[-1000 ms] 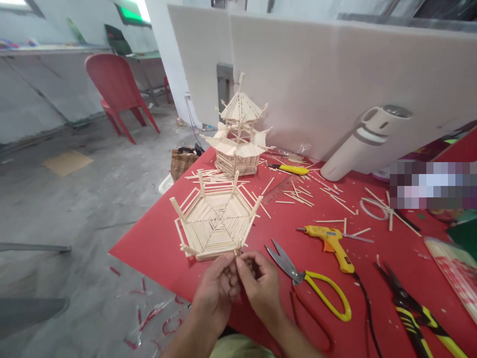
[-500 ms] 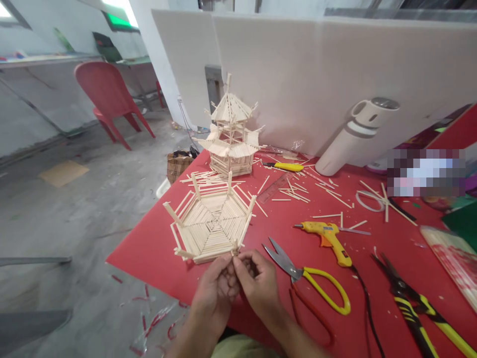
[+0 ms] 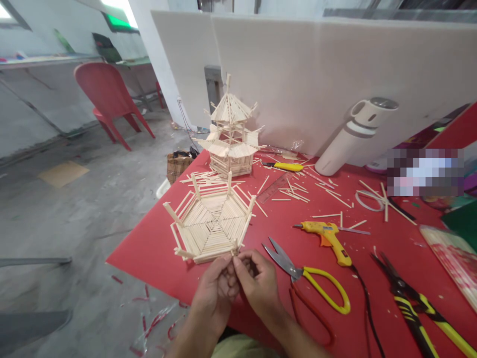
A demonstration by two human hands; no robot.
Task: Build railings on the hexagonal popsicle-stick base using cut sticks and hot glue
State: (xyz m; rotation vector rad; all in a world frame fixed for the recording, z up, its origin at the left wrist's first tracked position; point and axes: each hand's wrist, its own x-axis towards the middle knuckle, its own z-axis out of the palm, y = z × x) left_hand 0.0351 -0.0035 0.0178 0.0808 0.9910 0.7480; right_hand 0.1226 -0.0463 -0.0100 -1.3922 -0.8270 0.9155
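Note:
A six-sided base of thin wooden sticks (image 3: 208, 223) lies on the red table, with short upright posts at its corners. At its near right corner, my left hand (image 3: 218, 286) and my right hand (image 3: 257, 281) meet with fingers closed. Their fingertips pinch around a corner post (image 3: 235, 244), whose top shows above them; the lower part is hidden by the fingers. Behind the base stands a pagoda model (image 3: 231, 132) built of the same sticks. Scissors (image 3: 294, 271) with one yellow and one red handle lie to the right of my right hand.
A yellow glue gun (image 3: 328, 236) with its cord, pliers-like cutters (image 3: 402, 288), a utility knife (image 3: 286, 166) and scattered sticks (image 3: 294, 191) lie on the red table (image 3: 276, 219). A white thermos (image 3: 354, 136) stands at the back. The table's left edge borders the floor.

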